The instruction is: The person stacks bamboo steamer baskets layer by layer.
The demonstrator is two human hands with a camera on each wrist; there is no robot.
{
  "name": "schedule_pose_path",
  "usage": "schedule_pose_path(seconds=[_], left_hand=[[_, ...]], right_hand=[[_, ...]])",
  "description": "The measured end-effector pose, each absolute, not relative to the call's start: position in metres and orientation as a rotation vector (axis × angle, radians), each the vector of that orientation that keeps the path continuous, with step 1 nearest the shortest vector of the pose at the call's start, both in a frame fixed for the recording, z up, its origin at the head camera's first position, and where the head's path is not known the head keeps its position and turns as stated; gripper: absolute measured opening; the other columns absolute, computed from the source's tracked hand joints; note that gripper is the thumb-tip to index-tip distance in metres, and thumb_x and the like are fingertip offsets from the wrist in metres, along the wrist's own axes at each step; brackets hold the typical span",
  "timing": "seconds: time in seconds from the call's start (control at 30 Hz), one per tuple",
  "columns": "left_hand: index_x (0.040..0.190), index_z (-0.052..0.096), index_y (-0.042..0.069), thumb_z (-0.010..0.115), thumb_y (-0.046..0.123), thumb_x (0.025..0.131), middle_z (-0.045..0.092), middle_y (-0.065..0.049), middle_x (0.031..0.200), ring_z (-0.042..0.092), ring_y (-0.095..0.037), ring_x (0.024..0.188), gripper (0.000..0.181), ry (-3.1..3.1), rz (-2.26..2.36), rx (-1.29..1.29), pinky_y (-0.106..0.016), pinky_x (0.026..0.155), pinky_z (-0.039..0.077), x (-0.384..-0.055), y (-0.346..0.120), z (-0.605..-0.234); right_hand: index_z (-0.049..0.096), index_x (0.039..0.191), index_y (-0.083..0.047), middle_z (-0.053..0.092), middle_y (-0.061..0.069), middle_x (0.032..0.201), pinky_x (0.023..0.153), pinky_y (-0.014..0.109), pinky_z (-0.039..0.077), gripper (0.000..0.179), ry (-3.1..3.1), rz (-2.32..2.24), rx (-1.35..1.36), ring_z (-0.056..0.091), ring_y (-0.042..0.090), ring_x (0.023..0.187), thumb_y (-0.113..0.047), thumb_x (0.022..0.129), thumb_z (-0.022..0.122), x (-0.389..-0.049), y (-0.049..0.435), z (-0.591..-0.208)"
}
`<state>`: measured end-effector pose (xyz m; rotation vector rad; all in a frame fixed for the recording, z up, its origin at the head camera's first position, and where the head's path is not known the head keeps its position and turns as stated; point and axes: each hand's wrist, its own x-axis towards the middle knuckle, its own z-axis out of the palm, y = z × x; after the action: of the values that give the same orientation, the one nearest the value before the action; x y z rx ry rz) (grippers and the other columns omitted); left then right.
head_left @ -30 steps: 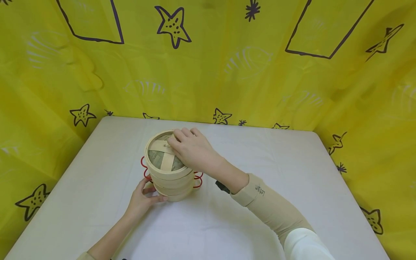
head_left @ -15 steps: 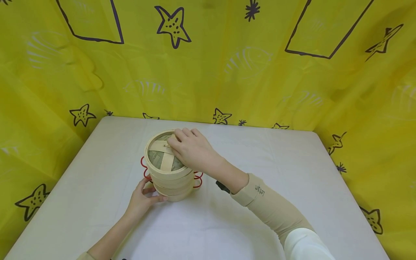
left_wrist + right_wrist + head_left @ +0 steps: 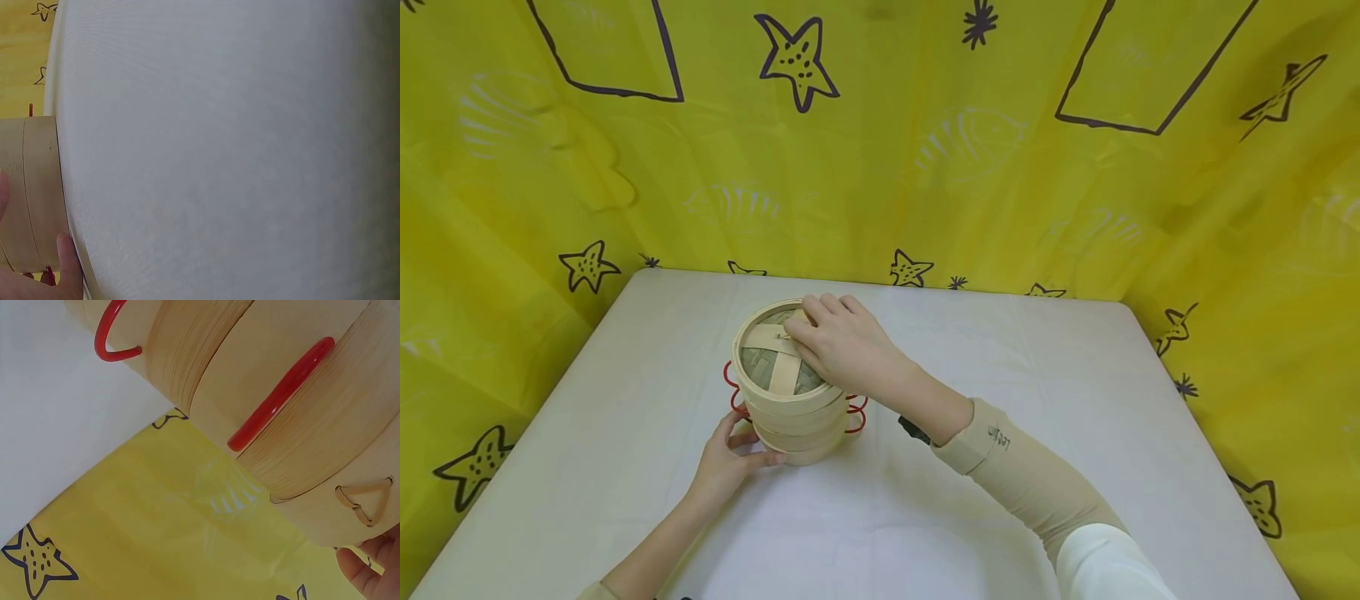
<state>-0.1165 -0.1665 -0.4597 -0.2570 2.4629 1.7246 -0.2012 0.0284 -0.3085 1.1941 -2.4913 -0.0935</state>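
Note:
A stacked bamboo steamer stands on the table left of centre, with red loop handles on its sides. On top sits its round woven lid, crossed by pale strips. My right hand grips the lid from the right, its fingers bent over the far part; the palm side is hidden in the head view. Low on the steamer's left, my left hand holds the bottom tier, thumb in front and fingers round the side. The left wrist view shows the bamboo wall between those fingers.
White cloth covers the table, which reaches well beyond the steamer on the right. A yellow curtain with starfish drawings hangs behind and along both sides.

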Motion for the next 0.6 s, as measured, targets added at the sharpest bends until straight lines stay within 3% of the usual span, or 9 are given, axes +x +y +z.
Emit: schedule_pose_path(seconds=[0.4, 0.6], left_hand=[[0.138, 0.032, 0.011, 0.082, 0.019, 0.066, 0.044, -0.013, 0.128, 0.05, -0.029, 0.109, 0.087, 2.463, 1.724, -0.268, -0.035, 0.083, 0.041, -0.117, -0.166, -0.46], [0.137, 0.033, 0.012, 0.082, 0.018, 0.066, 0.044, -0.013, 0.127, 0.05, -0.029, 0.109, 0.086, 2.455, 1.733, -0.275, -0.037, 0.085, 0.04, -0.117, -0.166, -0.46]], right_hand=[[0.054, 0.11, -0.023, 0.047, -0.002, 0.097, 0.088, 0.033, 0.034, 0.025, -2.556, -0.019, 1.183, 0.046, 0.016, 0.095, -0.036, 0.098, 0.037, -0.199, 0.041, -0.3], [0.055, 0.106, -0.021, 0.046, -0.001, 0.093, 0.087, 0.034, 0.035, 0.021, -2.544, 0.081, 1.151, 0.045, 0.017, 0.091, -0.035, 0.097, 0.042, -0.2, 0.054, -0.295]])
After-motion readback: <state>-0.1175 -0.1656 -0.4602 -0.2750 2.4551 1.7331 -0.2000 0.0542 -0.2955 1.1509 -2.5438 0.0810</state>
